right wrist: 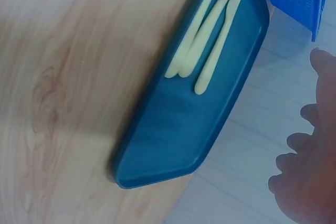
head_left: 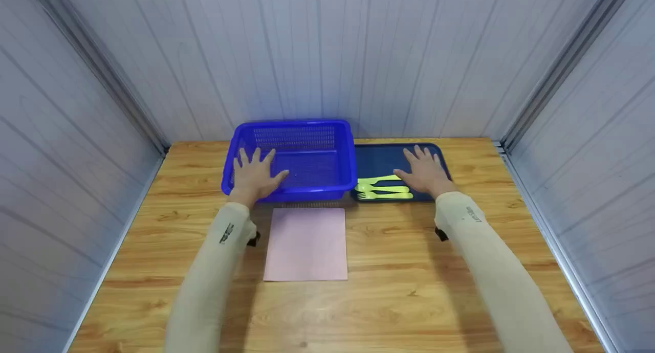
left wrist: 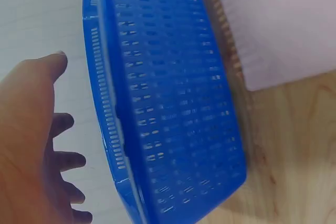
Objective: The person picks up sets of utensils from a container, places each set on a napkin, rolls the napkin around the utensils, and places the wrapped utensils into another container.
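Note:
A blue plastic basket point(head_left: 309, 190) with slotted walls stands at the back of the table. Above its left front part my left hand point(head_left: 254, 176) is held with fingers spread, apart from the rim in the left wrist view. My right hand point(head_left: 424, 171), fingers also spread, hovers over the right part of a dark blue tray point(head_left: 376, 158) and holds nothing. On that tray lie a yellow-green knife point(head_left: 381, 179), a spoon point(head_left: 386, 188) and a fork point(head_left: 389, 195). The basket hides the tray's left end.
A pink square sheet point(head_left: 307, 245), paper or cloth, lies flat in front of the basket. The wooden table point(head_left: 389, 302) meets pale panel walls point(head_left: 317, 51) at the back and both sides.

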A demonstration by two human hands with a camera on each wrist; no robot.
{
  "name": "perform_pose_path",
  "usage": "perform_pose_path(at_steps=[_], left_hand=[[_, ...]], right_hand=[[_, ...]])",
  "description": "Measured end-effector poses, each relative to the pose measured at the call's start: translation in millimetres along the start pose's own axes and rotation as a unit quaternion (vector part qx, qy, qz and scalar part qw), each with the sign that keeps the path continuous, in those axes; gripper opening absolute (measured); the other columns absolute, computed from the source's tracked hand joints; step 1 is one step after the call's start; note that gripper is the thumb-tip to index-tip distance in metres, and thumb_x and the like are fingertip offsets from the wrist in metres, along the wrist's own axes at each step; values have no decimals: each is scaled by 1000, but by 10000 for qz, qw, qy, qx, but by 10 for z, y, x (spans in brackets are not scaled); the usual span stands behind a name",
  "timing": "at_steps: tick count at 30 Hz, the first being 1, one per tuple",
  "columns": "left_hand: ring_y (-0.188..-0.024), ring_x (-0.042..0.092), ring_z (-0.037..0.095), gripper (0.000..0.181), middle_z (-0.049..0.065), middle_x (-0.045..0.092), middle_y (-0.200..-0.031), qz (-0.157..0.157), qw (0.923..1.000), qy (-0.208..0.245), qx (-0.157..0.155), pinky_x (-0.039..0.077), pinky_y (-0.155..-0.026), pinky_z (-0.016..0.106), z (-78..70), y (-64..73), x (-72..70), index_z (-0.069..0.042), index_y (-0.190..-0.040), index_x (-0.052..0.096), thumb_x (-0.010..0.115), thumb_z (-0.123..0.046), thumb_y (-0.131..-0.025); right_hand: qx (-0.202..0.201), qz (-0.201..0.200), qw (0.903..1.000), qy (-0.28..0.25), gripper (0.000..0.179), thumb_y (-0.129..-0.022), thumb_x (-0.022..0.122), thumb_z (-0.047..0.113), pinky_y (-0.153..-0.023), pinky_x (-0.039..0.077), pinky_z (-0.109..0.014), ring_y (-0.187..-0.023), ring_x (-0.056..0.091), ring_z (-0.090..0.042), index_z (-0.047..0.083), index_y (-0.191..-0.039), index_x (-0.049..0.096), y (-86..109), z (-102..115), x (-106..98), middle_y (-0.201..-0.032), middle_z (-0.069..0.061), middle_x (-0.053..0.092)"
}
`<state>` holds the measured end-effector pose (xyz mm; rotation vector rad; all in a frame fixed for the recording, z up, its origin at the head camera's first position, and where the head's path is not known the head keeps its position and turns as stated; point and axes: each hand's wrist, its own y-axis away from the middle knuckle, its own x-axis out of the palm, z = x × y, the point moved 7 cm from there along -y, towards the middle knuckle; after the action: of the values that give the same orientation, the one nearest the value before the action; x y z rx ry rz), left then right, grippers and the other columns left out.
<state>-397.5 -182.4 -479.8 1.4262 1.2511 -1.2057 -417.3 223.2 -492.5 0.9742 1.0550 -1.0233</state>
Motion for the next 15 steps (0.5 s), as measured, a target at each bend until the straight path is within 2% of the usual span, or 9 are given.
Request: perform_pose_path(at_steps=[2, 4, 6, 9, 10, 12, 15], left_hand=[[-140, 8, 52, 76, 21, 27, -154, -383, 9988, -12, 300, 11, -109, 65, -51, 72, -6, -18, -154, 30, 36, -65, -95], [-139, 21, 49, 68, 20, 37, -150, -960, 9930, 32, 685, 20, -108, 63, -132, 183, -41, -16, -149, 40, 42, -58, -96], [-133, 36, 44, 58, 18, 48, -141, -1574, 9813, 163, 1098, 32, -103, 60, -232, 336, -87, -13, -142, 50, 49, -49, -97], [-109, 58, 37, 44, 15, 62, -122, -2314, 9582, 426, 1625, 48, -87, 53, -381, 618, -119, -10, -128, 63, 57, -37, -95], [-99, 62, 35, 40, 15, 65, -114, -2463, 9518, 506, 1754, 51, -80, 50, -423, 709, -112, -8, -123, 66, 59, -35, -94], [-80, 65, 31, 32, 12, 69, -98, -2605, 9453, 589, 1871, 53, -67, 44, -484, 875, -70, -7, -112, 70, 60, -32, -93], [-60, 62, 26, 23, 7, 68, -78, -2597, 9469, 673, 1771, 51, -52, 41, -513, 1078, 35, -8, -97, 72, 61, -27, -92]], right_hand=[[-93, -94, 9999, -5, 76, -99, 43, 53, -112, 2, -59, -144, 5, -44, 7, -155, 19, 36, 24, 25, -158, -24, 11], [-210, -199, 9996, 12, 76, -99, 43, 53, -112, 1, -60, -144, 6, -44, 6, -155, 21, 71, 65, 50, -158, -24, 13], [-313, -319, 9990, 62, 76, -99, 43, 54, -112, 0, -60, -144, 7, -43, 6, -154, 22, 109, 120, 77, -158, -23, 15], [-480, -531, 9974, 34, 74, -99, 44, 53, -112, 0, -59, -144, 9, -42, 6, -154, 25, 172, 226, 106, -157, -23, 18], [-525, -612, 9967, 12, 73, -99, 45, 52, -113, 1, -58, -144, 10, -41, 7, -153, 26, 194, 261, 117, -157, -22, 20], [-634, -798, 9948, -95, 70, -99, 47, 49, -114, 5, -56, -144, 12, -39, 6, -152, 29, 248, 336, 127, -156, -21, 22], [-816, -1117, 9895, -407, 65, -100, 51, 42, -113, 15, -55, -143, 18, -38, 4, -150, 34, 341, 446, 142, -154, -21, 27]])
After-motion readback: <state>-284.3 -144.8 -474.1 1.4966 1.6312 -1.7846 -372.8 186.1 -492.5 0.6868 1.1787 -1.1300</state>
